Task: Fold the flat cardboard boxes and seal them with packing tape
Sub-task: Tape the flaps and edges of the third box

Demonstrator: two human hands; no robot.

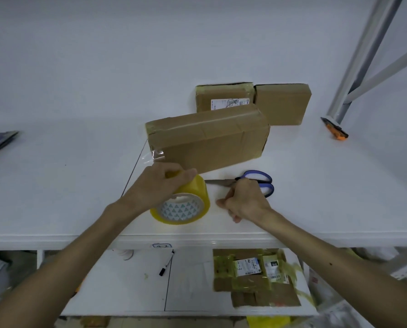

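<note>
– So, where is the tape roll (182, 208)?
– Near the front edge of the white surface (55, 185), turned so its patterned core faces the camera. Whether it rests on the surface or is held just above it, I cannot tell. The left hand (161, 183) is on top, fingers curled over the yellow roll: a closed grip on it.
– And the box?
– The taped cardboard box (209, 140) is just behind the roll, tilted, with a long side toward the camera. A clear strip of tape (153, 155) hangs off its left end, above the left hand.
– What about the right hand (246, 201)?
– It is just right of the roll, fingers curled under, lying over the middle of the scissors (260, 182). The blades point left toward the roll, and the blue-and-black handles show beyond the knuckles. Whether that grip has closed on the scissors, I cannot tell.
– Anything else?
– A labelled box (223, 98) and a plain box (283, 104) stand side by side against the wall. An orange-and-black cutter (335, 130) lies well off to the right. On the shelf below are a black marker (166, 262) and a flattened carton (252, 278) with labels.
</note>
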